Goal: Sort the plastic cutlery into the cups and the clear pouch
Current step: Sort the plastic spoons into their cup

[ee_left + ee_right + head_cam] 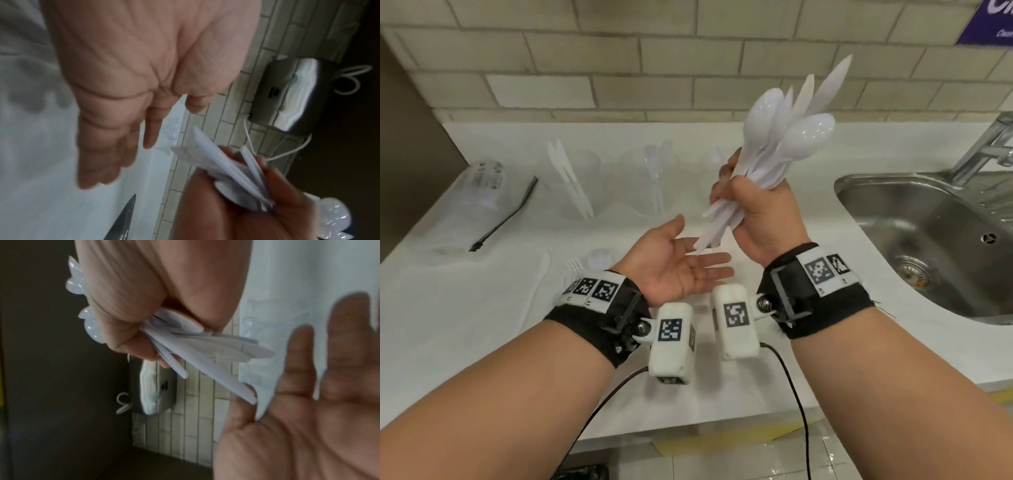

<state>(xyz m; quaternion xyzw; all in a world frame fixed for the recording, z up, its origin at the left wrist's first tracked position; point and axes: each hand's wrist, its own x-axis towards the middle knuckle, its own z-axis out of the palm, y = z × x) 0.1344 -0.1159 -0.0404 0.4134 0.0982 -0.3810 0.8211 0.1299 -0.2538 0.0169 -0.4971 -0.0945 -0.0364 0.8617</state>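
My right hand is raised above the counter and grips a bundle of white plastic spoons and knives round the handles, bowls and blades pointing up. In the right wrist view the handle ends fan out below the fist. My left hand lies open, palm up, just under those ends without touching them; its palm fills the left wrist view. Clear cups stand at the back: one holds knives, one holds forks. The clear pouch lies at the far left.
A steel sink with a tap is set into the white counter on the right. A loose fork and spoon lie by my left wrist. A tiled wall closes the back.
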